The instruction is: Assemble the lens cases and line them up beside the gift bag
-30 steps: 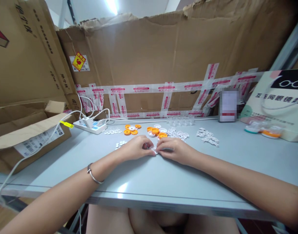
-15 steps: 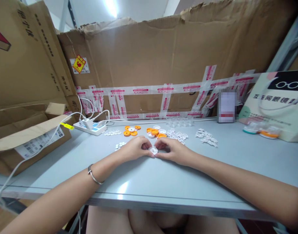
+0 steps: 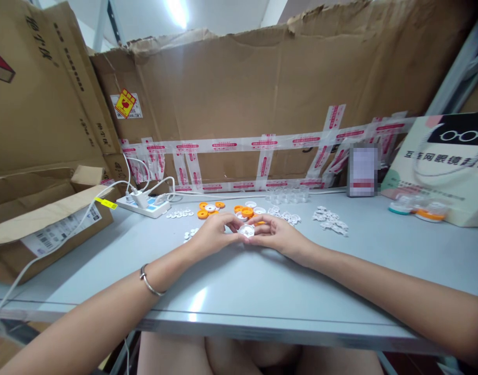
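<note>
Between my two hands is a small round white plastic part (image 3: 246, 230), shallow like a cap, with some detail inside that is too small to make out. My left hand (image 3: 219, 230) grips its left side between thumb and fingers. On the right side, my right hand (image 3: 276, 233) holds it the same way, fingers curled behind. Just beyond the hands lie orange and white round rings (image 3: 244, 211), partly hidden by the fingers. Another cluster of orange rings (image 3: 211, 210) sits behind my left hand, near small white discs (image 3: 189, 234).
Small white pieces (image 3: 330, 221) lie in a pile at the right, with clear cups (image 3: 288, 196) at the back. A power strip (image 3: 143, 204) and an open cardboard box (image 3: 67, 224) stand left. A phone (image 3: 363, 170) leans near a paper bag (image 3: 442, 166) and finished-looking round cases (image 3: 431, 209).
Both hands have lifted the white part slightly up and away from me, tilting it so more of its inside shows. The right hand's fingers have spread a little along it.
</note>
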{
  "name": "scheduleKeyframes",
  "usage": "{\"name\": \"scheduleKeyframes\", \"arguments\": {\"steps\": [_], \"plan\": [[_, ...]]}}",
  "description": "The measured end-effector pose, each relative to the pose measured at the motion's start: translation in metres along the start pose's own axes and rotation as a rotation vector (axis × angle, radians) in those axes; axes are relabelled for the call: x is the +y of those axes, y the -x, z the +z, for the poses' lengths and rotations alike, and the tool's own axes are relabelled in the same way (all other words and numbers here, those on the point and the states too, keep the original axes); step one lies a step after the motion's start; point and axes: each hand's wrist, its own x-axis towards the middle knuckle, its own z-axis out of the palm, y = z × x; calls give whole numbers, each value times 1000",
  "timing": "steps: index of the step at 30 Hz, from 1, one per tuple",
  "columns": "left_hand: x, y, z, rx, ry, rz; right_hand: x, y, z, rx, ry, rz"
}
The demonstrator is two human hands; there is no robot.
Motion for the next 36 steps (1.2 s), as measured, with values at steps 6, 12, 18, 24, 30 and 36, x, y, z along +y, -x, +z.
{"name": "scheduleKeyframes", "arguments": {"steps": [6, 12, 18, 24, 30, 36], "plan": [[0, -2, -2, 38, 23, 4, -7, 1, -3, 59, -104, -33], [-7, -20, -11, 105, -90, -81, -16, 0, -14, 197, -122, -32], [-15, -57, -4, -74, -339, -62, -15, -3, -21, 218, -37, -25], [-17, -74, 10, -101, -311, -109, -5, -9, -27, 175, 82, -105], [-6, -61, -11, -69, -38, -173, -13, -4, -26, 189, 136, -112], [4, -27, -20, -168, 591, -204, -19, 2, -22, 161, 180, -169]]}}
